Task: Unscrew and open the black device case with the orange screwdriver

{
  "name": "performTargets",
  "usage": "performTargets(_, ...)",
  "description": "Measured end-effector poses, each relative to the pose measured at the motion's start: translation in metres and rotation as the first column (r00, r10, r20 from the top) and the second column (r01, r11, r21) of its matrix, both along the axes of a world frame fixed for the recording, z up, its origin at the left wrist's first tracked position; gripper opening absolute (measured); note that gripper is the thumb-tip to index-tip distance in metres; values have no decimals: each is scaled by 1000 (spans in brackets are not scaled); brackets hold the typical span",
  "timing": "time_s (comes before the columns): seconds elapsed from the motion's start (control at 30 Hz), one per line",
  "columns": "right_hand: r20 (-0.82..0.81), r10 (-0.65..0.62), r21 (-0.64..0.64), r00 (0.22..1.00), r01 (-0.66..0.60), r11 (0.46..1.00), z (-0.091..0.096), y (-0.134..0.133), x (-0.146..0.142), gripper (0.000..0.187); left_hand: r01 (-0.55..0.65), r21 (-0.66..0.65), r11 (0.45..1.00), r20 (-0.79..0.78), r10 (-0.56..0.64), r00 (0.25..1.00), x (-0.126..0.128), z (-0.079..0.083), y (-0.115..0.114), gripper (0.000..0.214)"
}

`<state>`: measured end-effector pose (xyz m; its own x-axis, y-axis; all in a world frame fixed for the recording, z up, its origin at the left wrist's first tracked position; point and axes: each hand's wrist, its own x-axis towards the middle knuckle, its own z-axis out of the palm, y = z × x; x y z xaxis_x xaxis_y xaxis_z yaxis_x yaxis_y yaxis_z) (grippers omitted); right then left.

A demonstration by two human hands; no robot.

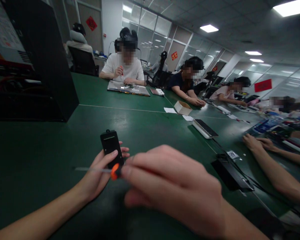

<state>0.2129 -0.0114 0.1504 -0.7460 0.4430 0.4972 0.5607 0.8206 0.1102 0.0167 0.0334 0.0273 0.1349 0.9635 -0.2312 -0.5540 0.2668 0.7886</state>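
My left hand (100, 170) is wrapped round a small black rectangular case (112, 146), its thumb pressed on the face. The case has a slot near its top, a small tab on the upper end and small screws or holes. Nearer the camera, my right hand (175, 186) grips a screwdriver (115, 171) with an orange and black handle. Its metal shaft points left and passes in front of my left hand, and the tip looks blurred. Most of the handle is hidden by my right fingers.
A black computer case (52, 66) stands at the left on the green table (90, 116). To the right are a small box (183, 108), a white-edged device (205, 129), and a black adapter (232, 175) with cables. A co-worker's forearms (272, 166) rest at the right; several people sit beyond.
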Motion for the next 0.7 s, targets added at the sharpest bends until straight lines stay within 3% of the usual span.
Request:
performTargets(0.07, -184, -27, 25, 983, 32, 999, 14, 12, 12, 20, -30, -22, 999, 22, 30, 999, -1, 4, 3, 32)
performTargets(0.13, -239, -70, 12, 968, 75, 997, 17, 25, 25, 12, -42, -44, 998, 36, 44, 998, -1, 6, 5, 29)
performTargets(0.27, -132, -74, -63, 988, 66, 996, 15, 31, 35, 4, -15, -132, 991, 119, 31, 992, 0, 7, 7, 19)
performTargets(0.37, -56, -63, -100, 996, 57, 993, 13, 21, 29, 10, 3, -180, 984, 183, 30, 983, -2, 10, 8, 15)
performTargets(0.53, -24, -16, -65, 1000, 14, 998, 6, 8, 15, 16, 44, -212, 976, 234, 7, 972, -4, 10, 9, 19)
performTargets(0.7, 2, 35, -53, 999, -34, 998, -6, 13, 6, 23, 34, -226, 973, 250, 25, 968, -3, 7, 9, 17)
